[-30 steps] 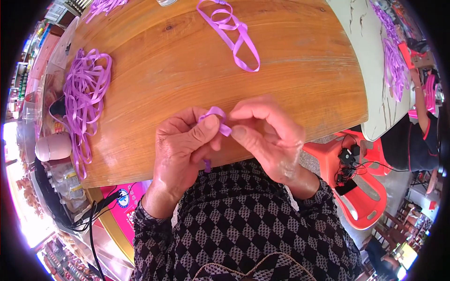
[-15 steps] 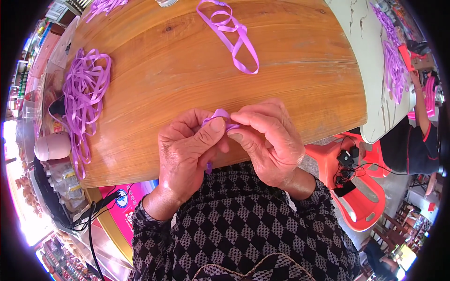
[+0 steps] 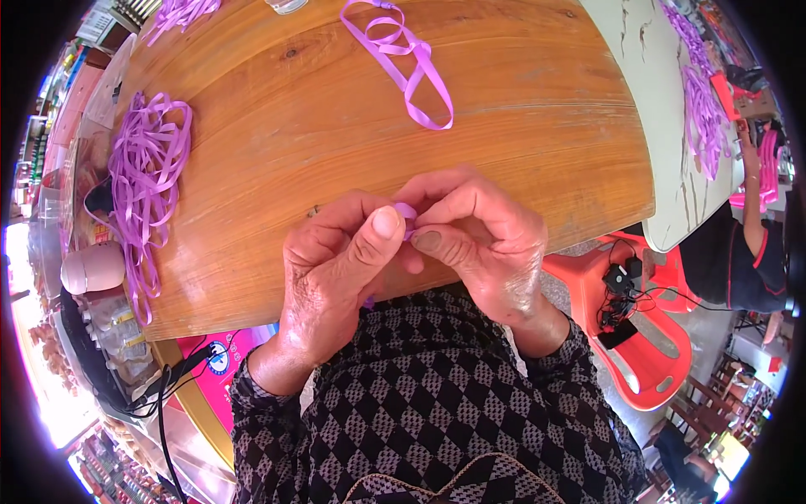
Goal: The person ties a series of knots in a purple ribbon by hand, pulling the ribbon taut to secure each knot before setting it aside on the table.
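A small loop of purple ribbon is pinched between my two hands, just above the table's near edge. My left hand is closed on it, thumb pointing up and fingers curled behind. From the other side my right hand grips the same ribbon between thumb and fingertips. Most of the ribbon is hidden by my fingers; a bit of purple shows below my left hand. Farther off on the wooden table lies a looped purple ribbon strap, with a small fitting at its far end.
A heap of purple ribbons lies at the table's left edge, beside a pink rounded object. More ribbons rest on a pale marble-look table. An orange stool holding black adapters stands right; another person's arm shows beyond.
My right fingers have curled in closer to my left hand, and less of the purple loop shows. My left thumb has lifted upright. The table view has shifted slightly.
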The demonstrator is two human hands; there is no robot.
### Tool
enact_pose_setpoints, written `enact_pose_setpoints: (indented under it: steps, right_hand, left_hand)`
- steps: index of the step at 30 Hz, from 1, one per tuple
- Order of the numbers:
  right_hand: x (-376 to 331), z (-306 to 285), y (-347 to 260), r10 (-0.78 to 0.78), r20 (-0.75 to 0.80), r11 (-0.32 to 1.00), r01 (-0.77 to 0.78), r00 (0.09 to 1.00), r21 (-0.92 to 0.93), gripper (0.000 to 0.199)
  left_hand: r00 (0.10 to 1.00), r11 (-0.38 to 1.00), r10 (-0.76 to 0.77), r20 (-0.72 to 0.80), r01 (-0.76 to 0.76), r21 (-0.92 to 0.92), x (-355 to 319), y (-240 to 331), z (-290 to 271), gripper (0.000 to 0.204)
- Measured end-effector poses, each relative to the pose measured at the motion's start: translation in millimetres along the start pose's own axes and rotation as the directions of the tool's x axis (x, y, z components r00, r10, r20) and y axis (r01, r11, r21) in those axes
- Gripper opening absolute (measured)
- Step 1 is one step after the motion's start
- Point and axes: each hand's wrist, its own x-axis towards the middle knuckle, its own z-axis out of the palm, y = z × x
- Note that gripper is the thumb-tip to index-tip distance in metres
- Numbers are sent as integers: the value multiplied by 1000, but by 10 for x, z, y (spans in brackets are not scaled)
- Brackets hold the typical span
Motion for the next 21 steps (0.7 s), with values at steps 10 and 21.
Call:
enact_pose_setpoints:
  steps: [10,21]
  right_hand:
    - [58,-160,-173,296,-78,877,-239,952,417,8]
    - [119,-200,-266,300,104,934,-314,948,172,11]
  left_hand:
    - [988,971,153,16,-154,180,22,279,-27,42]
    - [526,-89,758,386,-503,860,122,1056,-365,16]
